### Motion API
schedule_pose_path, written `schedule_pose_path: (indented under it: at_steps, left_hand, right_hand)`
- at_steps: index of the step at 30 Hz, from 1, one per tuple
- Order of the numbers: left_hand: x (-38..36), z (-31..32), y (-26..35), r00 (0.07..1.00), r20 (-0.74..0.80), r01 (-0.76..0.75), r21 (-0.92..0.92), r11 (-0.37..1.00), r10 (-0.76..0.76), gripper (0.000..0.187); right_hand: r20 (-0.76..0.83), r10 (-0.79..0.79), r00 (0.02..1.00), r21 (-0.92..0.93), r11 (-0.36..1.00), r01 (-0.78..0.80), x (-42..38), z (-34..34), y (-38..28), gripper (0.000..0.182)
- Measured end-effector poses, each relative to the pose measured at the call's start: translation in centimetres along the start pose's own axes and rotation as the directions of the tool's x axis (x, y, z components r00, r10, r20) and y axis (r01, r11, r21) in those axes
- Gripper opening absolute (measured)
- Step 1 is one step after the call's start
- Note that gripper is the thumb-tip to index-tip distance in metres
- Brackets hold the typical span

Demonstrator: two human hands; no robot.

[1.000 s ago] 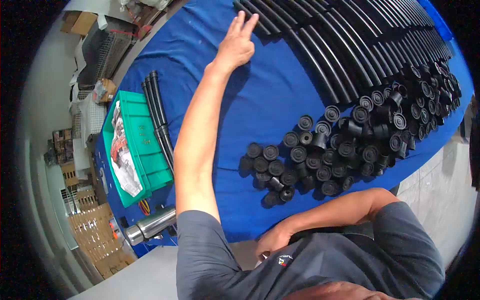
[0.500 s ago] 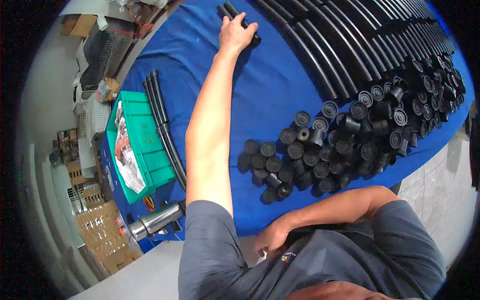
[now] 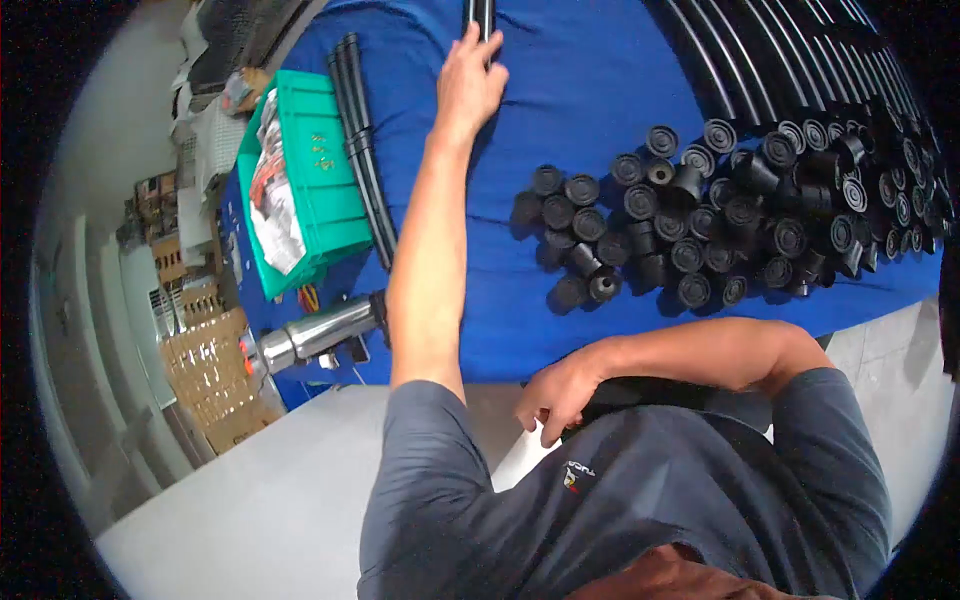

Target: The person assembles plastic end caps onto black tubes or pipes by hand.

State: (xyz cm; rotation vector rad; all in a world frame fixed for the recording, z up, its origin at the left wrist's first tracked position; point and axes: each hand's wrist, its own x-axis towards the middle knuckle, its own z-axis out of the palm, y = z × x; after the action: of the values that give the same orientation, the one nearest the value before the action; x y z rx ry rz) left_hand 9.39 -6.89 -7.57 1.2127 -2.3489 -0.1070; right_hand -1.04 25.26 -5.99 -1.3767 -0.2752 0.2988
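Observation:
At the far top of the head view, my left hand (image 3: 470, 85) reaches out over the blue cloth. Its fingers lie around a pair of black tubes (image 3: 487, 18), whose far ends run out of view. My right hand (image 3: 560, 395) is close to my waist at the front table edge, its fingers curled downward. Something white (image 3: 522, 452) shows just below those fingers; I cannot make out what it is or whether it is held. Many black round caps (image 3: 640, 200) lie heaped on the cloth, right of my left forearm.
Long black tubes (image 3: 745, 60) lie side by side at the upper right. On the left stand a green crate (image 3: 320, 170) with crumpled material inside, a bundle of black tubes (image 3: 360, 130) and a shiny metal cylinder (image 3: 330, 328). Blue cloth (image 3: 560, 90) covers the table.
The view has shifted, so the crate and caps appear higher. The tubes under my left hand have turned from slanted to nearly upright in the picture. My right hand shows more fully.

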Motion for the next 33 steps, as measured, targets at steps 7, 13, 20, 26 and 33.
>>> schedule_pose_path:
  at_steps: [7, 13, 20, 26, 33]
  left_hand:
    - [-17.0, -7.4, 7.3, 0.931, 0.071, 0.360, -0.039, 0.932, -0.357, 0.048]
    - [-25.3, -8.6, 13.1, 0.926, -0.014, 0.371, -0.167, 0.914, -0.378, 0.047]
    - [-26.6, -7.7, 13.7, 0.945, -0.102, 0.296, -0.144, 0.944, -0.312, 0.040]
    - [-26.9, -7.4, 13.3, 0.935, -0.143, 0.300, -0.163, 0.940, -0.324, 0.039]
    - [-27.0, -7.1, 13.0, 0.933, -0.166, 0.284, -0.201, 0.938, -0.318, 0.040]
  right_hand:
    - [0.046, -0.013, 0.999, 0.028, 1.000, 0.012, 0.3, 0.7, 0.9, 0.039]
    - [0.029, 0.005, 1.000, -0.084, 0.996, -0.003, 0.8, 1.3, 0.8, 0.027]
    - [-0.686, -0.416, 0.597, -0.694, 0.622, -0.363, -2.3, 7.7, 0.5, 0.013]
    - [-0.686, -0.691, 0.227, -0.534, 0.266, -0.803, -8.2, 7.3, -4.1, 0.017]
    - [-0.762, -0.642, 0.087, -0.330, 0.268, -0.905, -13.2, 3.9, -5.4, 0.026]
